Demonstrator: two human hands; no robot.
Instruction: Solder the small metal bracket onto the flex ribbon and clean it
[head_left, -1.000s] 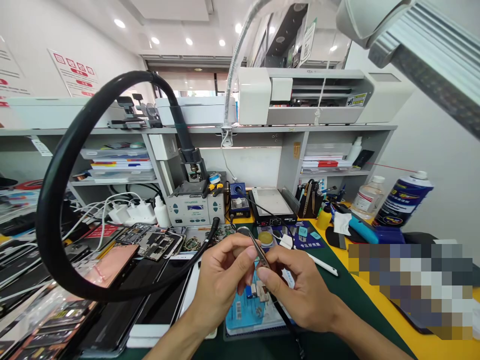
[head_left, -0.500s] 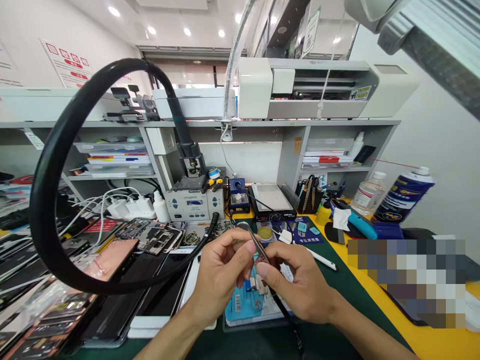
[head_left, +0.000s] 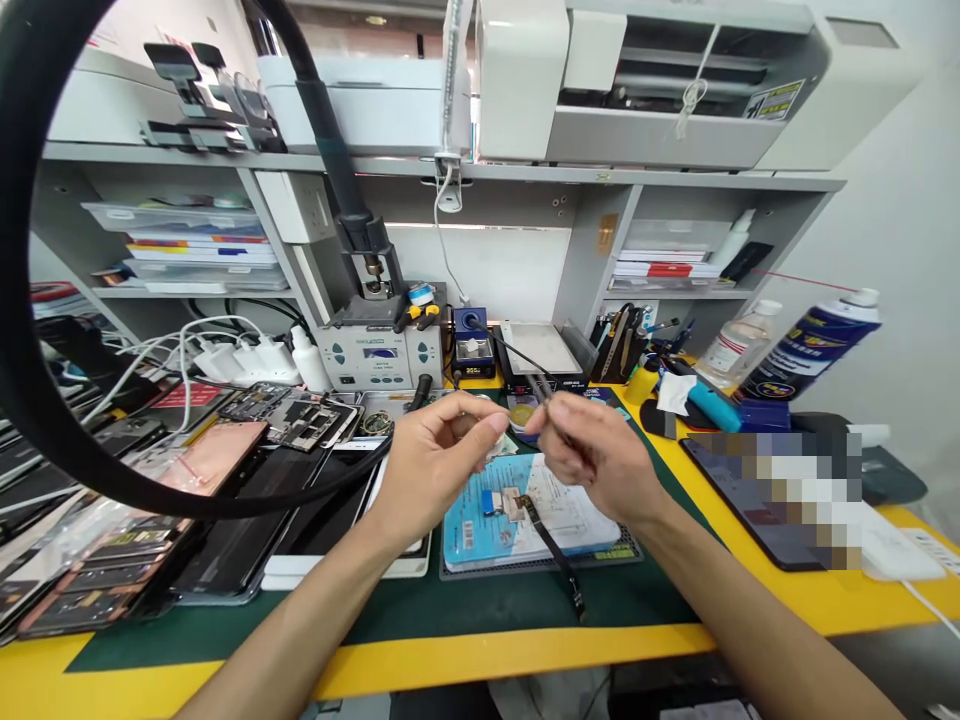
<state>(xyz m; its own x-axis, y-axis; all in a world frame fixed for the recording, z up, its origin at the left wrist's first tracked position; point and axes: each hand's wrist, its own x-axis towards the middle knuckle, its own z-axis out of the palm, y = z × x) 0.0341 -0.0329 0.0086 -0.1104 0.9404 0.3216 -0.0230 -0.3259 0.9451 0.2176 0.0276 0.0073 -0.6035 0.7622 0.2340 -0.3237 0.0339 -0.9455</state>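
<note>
My left hand is closed in a pinch, thumb against forefinger; anything between the tips is too small to make out. My right hand is closed around dark metal tweezers, whose blurred tips point up and away from me. The two hands are apart, above a blue-and-white packet that lies on a dark mesh tray. A black flex cable with a connector end runs from the packet down over its near edge. A small blue-and-white piece sits beside the cable's upper end.
Phones and phone parts crowd the left side beneath a thick black hose. A hot-air station and soldering station stand behind. At right are a spray can, a clear bottle and a dark tablet-like slab.
The view has tilted downward. My hands have drawn apart, with the tweezers now in the right hand alone. The black flex cable now lies in plain sight on the packet.
</note>
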